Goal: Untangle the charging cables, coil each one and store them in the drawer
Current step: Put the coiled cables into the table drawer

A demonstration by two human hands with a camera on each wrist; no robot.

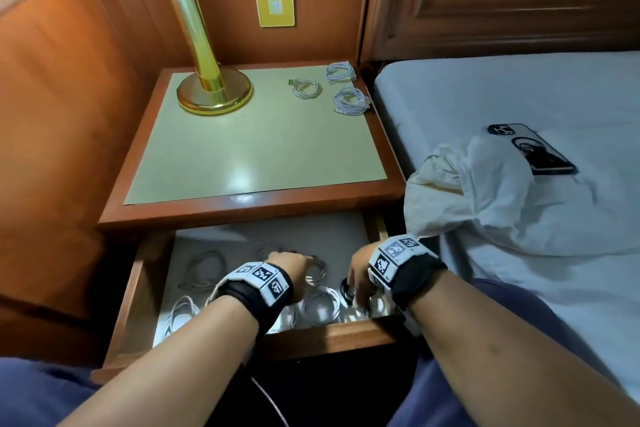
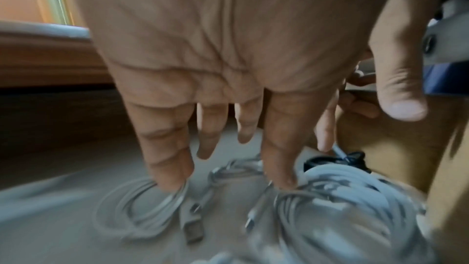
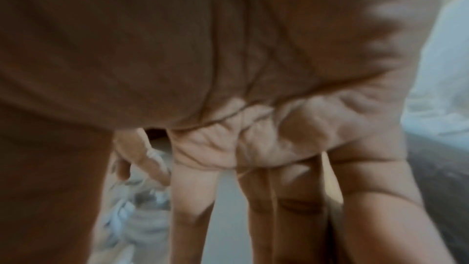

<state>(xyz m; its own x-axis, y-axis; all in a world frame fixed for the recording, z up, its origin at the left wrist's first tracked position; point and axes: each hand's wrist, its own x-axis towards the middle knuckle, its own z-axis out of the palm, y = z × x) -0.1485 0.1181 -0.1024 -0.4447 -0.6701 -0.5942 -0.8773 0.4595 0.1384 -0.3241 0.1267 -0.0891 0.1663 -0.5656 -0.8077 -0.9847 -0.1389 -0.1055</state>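
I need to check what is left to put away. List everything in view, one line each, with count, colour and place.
Coiled cables on nightstand: three, white, far right corner of the top.
Coiled cables in drawer: several, white; exact count unclear, hands cover some.
Black cable: one, black, in drawer by the right hand.
Drawer: one, brown wood, pulled open.
Nightstand: one, brown with pale green top.
Lamp: one, gold, far left of the top.
Phone: one, black and white, on bed.
Cloth: one, white, crumpled on bed.
Left hand: fingers straight, touching cables.
Right hand: in drawer, grip unclear.
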